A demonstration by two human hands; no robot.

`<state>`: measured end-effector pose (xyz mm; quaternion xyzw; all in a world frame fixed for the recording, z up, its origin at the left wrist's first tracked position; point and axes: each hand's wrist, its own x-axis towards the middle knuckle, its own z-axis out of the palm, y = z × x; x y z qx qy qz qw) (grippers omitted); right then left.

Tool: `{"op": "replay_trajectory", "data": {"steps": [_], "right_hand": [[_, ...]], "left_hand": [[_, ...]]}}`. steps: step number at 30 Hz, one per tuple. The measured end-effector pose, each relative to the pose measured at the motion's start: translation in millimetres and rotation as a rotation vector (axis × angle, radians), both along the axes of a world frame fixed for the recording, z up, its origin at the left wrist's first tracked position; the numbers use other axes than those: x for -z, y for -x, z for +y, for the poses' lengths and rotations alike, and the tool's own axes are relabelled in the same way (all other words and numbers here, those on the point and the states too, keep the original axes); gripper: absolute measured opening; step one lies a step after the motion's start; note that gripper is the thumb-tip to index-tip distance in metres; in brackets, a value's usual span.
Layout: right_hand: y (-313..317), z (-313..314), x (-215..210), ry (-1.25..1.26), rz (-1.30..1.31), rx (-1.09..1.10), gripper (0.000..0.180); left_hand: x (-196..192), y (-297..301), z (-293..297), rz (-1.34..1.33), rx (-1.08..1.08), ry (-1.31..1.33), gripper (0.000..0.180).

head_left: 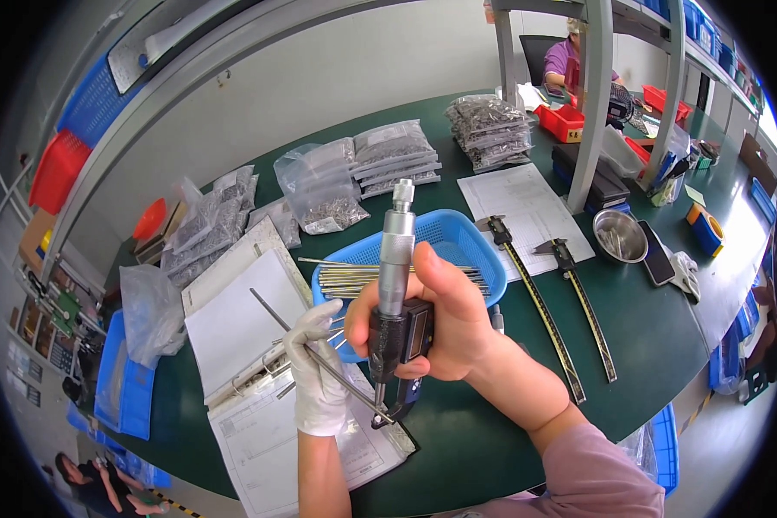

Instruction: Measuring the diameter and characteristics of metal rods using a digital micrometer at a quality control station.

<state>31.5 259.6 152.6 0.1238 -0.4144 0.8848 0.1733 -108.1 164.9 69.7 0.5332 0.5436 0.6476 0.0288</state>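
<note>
My left hand point(321, 384), in a white glove, is closed around a thin metal rod point(270, 309) that slants down to the right. In my bare right hand point(462, 324) is a digital micrometer point(397, 250), held upright with its thimble at the top and its small display facing right. The rod's lower end lies at the micrometer's measuring gap; whether both faces touch it I cannot tell. Behind my hands stands a blue plastic basket point(466, 231) with several similar metal rods point(341, 281) lying across it. An open ring binder point(233, 399) with printed sheets lies beneath my left hand.
Two calipers point(531, 293) lie right of the basket, near a paper sheet point(527, 194). A steel bowl point(620, 235) and a phone point(656, 253) sit farther right. Bagged metal parts point(397, 155) are stacked behind. A shelf post point(591, 112) rises at the back right; another person point(563, 60) sits beyond.
</note>
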Motion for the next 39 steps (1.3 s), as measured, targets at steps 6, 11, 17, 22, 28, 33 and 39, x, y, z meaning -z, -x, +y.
{"op": "replay_trajectory", "data": {"steps": [6, 11, 17, 22, 28, 33, 39], "right_hand": [[1, -2, 0, -0.033, -0.032, 0.013, 0.072], [2, -2, -2, -0.054, -0.057, 0.055, 0.074], [-26, 28, -20, 0.019, 0.012, 0.475, 0.069], [-55, 50, -25, 0.212, 0.136, 0.697, 0.063], [-64, 53, -23, 0.133, 0.201, 0.680, 0.063], [-69, 52, -22, 0.052, 0.230, 0.657, 0.065], [-66, 54, -20, 0.007, 0.288, 0.629, 0.065]], "left_hand": [[-1, 0, -1, 0.024, -0.047, 0.024, 0.024], [-5, -3, -3, 0.038, -0.104, 0.030, 0.024], [-63, -6, -34, 0.031, -0.584, 0.392, 0.021], [-94, -4, -22, 0.842, -0.855, 1.057, 0.026], [-61, 1, 26, 1.724, -0.509, 1.035, 0.017], [-25, 7, 51, 1.652, -0.330, 1.105, 0.015], [-19, 9, 62, 1.589, -0.295, 1.178, 0.030]]}}
